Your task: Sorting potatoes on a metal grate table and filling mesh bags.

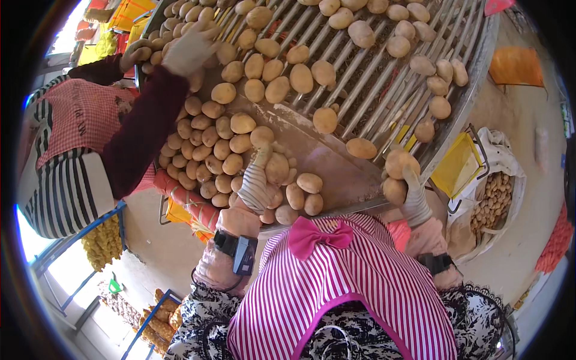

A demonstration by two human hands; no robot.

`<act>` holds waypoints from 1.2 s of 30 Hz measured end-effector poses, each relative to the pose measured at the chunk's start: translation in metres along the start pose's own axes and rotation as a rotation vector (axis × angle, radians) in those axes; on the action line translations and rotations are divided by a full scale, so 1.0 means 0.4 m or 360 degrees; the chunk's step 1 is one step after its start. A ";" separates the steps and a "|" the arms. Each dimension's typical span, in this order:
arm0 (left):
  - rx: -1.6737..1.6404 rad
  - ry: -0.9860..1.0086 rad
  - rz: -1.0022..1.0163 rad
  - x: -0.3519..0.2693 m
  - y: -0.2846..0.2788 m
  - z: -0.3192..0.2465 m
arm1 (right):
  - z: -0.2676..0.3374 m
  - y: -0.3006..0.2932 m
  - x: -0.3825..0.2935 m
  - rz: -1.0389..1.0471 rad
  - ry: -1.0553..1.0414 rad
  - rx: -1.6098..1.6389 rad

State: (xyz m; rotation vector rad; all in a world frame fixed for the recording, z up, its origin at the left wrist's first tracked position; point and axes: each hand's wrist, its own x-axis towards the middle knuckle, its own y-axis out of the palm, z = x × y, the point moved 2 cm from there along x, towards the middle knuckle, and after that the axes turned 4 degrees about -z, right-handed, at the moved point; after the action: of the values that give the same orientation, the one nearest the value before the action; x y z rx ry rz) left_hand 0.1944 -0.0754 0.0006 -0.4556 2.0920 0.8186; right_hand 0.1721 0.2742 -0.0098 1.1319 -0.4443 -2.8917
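Both my hands wear pale striped gloves. My left hand [260, 180] is curled around a potato [276, 169] at the right side of a dense heap of potatoes [213, 148] on the metal table part [324, 166]. On the right, at the near end of the roller bars, my right hand [415, 198] holds potatoes [402, 164], one above another. Loose potatoes [309, 183] lie just right of my left hand. More potatoes rest on the metal rollers [366, 90], and an oblong one [361, 148] sits at their lower edge.
At the left, a co-worker's gloved hands [189, 51] reach into potatoes at the table's far left. The curved metal rim [468, 112] bounds the rollers. Beyond it are a yellow chute [456, 164] and an open white sack of potatoes [492, 202]. Filled net sacks [104, 243] stand lower left.
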 end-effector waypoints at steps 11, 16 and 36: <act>0.2461 0.1849 0.0417 0.050 0.202 0.092 | 0.001 0.065 0.038 0.0241 0.0310 0.0360; 0.2617 0.1855 0.0617 0.110 0.325 0.202 | 0.026 -0.015 0.025 0.0223 0.0416 0.0507; 0.3312 0.1465 0.1193 0.047 0.124 0.235 | 0.076 0.026 0.148 0.0393 0.0491 0.0836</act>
State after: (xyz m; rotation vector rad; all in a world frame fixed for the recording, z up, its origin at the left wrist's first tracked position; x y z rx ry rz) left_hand 0.2084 0.0245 -0.0372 1.3170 2.5667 -1.6704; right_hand 0.1071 0.2657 -0.0253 1.4212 -1.2705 -2.3897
